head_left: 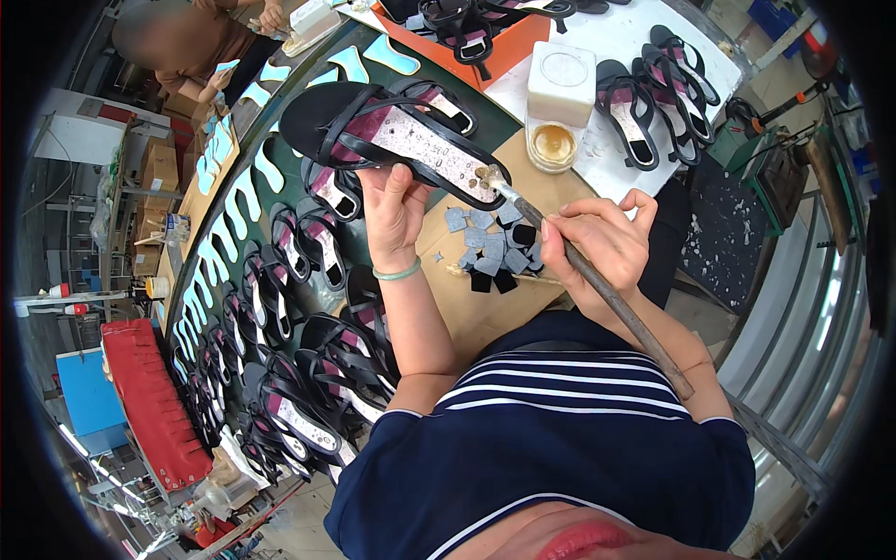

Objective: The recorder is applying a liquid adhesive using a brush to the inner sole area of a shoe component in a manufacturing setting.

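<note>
The green tabletop (495,118) carries black sandals (320,245); pale insoles (221,245) line its left edge. A brown sheet (467,322) at the near edge bears grey and black squares (490,250). The white tabletop (597,173) carries heeled sandals (627,114) and, near its left edge, a jar (552,149).

A shoemaking workshop, shown by rows of black sandals (322,247), lined-up sole-shaped pieces (394,58) and an open paste pot (552,147).

Bright, even light fills the middle, where the raised sandal (401,140) looks sharp and shadows are soft. White tubes (75,443) glow at lower left, and glare streaks the metal slats (821,322) at right. Straight edges bow toward a black circular rim; a co-worker's head (163,33) is blurred.
</note>
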Tool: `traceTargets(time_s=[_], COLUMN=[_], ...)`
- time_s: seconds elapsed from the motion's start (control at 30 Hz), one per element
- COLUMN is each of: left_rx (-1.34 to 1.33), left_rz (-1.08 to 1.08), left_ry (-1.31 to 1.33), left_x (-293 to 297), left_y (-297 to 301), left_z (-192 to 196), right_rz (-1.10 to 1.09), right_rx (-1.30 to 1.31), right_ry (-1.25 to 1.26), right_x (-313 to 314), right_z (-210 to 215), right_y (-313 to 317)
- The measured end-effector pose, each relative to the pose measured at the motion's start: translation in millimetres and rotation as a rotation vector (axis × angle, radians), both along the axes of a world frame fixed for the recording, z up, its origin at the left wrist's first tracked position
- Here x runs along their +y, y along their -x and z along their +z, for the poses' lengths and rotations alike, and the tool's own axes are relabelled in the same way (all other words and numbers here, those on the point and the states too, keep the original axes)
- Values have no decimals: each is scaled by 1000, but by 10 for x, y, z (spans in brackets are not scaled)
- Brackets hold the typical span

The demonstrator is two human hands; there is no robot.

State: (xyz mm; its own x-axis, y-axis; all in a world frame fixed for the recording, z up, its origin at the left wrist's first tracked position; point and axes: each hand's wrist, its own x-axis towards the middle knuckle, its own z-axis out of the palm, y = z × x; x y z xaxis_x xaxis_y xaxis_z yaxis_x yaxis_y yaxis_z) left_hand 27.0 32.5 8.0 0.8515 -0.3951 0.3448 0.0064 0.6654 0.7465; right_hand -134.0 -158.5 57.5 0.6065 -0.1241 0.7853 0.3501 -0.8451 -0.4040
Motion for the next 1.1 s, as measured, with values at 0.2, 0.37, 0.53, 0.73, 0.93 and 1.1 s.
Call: traceTargets(time_s=[0.2, 0.37, 0.53, 0.73, 0.93, 1.1], left_rx=[23, 17, 73, 125, 176, 189], left_rz=[14, 13, 125, 298, 256, 280], left_ry=[33, -29, -82, 61, 64, 74], left_x=[-8, 29, 141, 137, 114, 93], left_y=[10, -65, -166, -280, -270, -350], left_z=[50, -55, -113, -80, -8, -197], right_rz=[-7, 54, 100, 165, 181, 246], right_rx=[24, 210, 254, 650, 720, 487], right_ry=[-26, -265, -700, -403, -300, -392], right_x=[2, -159, -606, -1207, -1143, -1145], right_z=[19, 26, 313, -291, -370, -118], right_y=[-1, -21, -134, -594, -727, -645])
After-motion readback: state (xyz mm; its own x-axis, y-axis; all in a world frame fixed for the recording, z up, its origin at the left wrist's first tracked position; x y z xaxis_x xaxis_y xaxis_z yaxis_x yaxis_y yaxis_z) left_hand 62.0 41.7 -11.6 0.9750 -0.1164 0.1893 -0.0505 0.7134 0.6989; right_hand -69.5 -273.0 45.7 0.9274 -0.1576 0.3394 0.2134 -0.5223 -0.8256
